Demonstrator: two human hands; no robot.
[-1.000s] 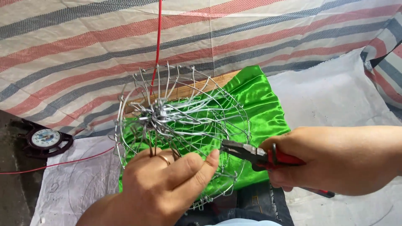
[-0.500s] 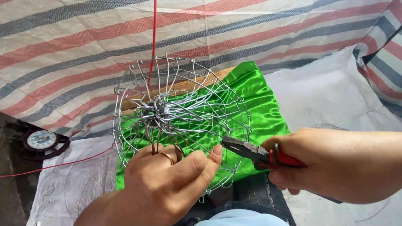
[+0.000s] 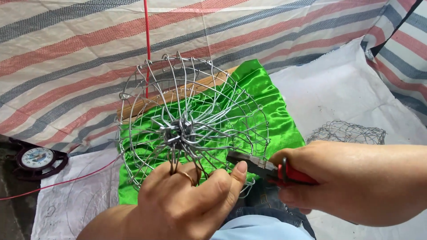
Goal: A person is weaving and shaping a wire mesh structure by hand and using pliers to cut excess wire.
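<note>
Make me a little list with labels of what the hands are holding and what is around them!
Left hand: holds the wire basket frame, ring on one finger
Right hand: grips red-handled pliers, tip at the frame's rim
Under the frame: shiny green cloth over a wooden board
Far left: small round clock
Right: wire mesh piece
Behind: striped tarp

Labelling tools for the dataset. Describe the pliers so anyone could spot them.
Start at the bright green cloth and the round wire basket over it. At the basket's lower right rim, the right hand grips the pliers: dark metal nose, red handles, the only red-handled tool here.
</note>
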